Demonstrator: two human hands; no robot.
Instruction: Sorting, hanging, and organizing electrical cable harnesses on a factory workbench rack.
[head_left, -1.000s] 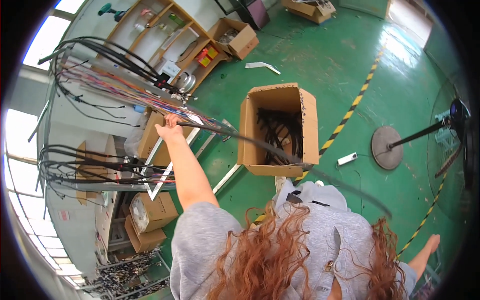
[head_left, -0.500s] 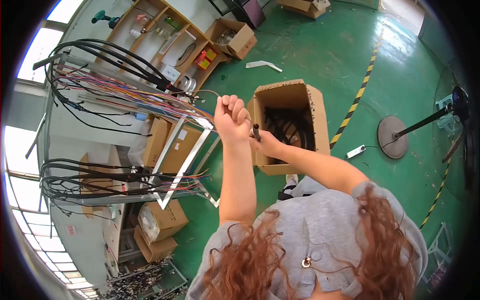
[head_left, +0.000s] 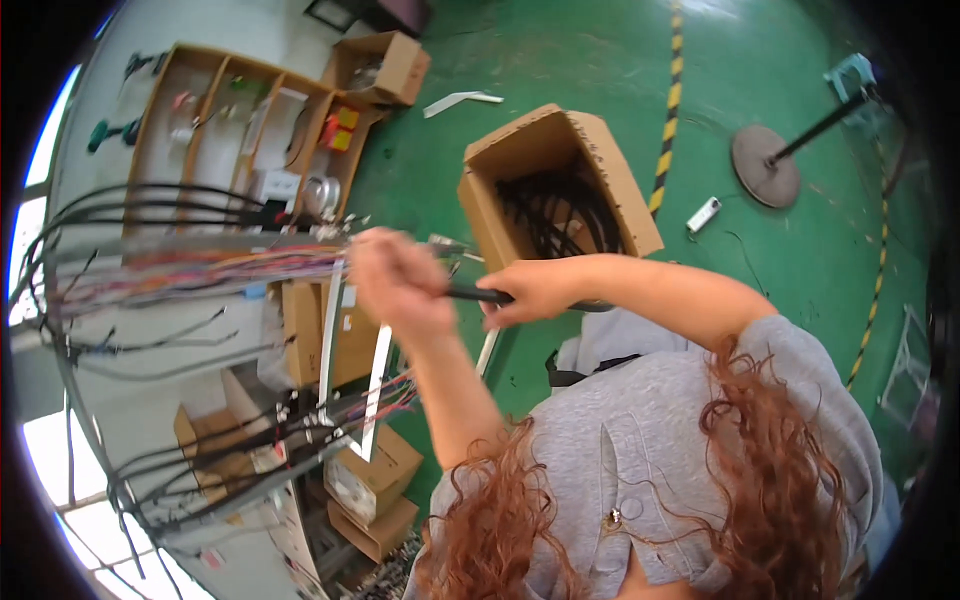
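Observation:
My left hand [head_left: 400, 285], smeared by motion, is curled closed in front of the ends of a bundle of coloured wires [head_left: 230, 268]. What its fingers hold is hidden. A short black tube [head_left: 478, 293] runs from beside this hand to my right hand [head_left: 532, 290], whose fingers are wrapped round its other end. The tube lies nearly level, just this side of an open cardboard box [head_left: 480, 225] with black cables [head_left: 560, 215] inside. Thick black cables [head_left: 170, 195] hang above the coloured wires on the left.
A white metal frame [head_left: 376, 375] stands below my left hand, beside a lower cable bundle [head_left: 265, 435]. A wooden shelf [head_left: 222, 75] is at the far left. On the green floor to the right are a power strip [head_left: 704, 214] and a round stand base [head_left: 766, 165].
My view has shifted and turned. The left hand has moved left, away from the right hand, and more of the black tube shows between them, now lying level.

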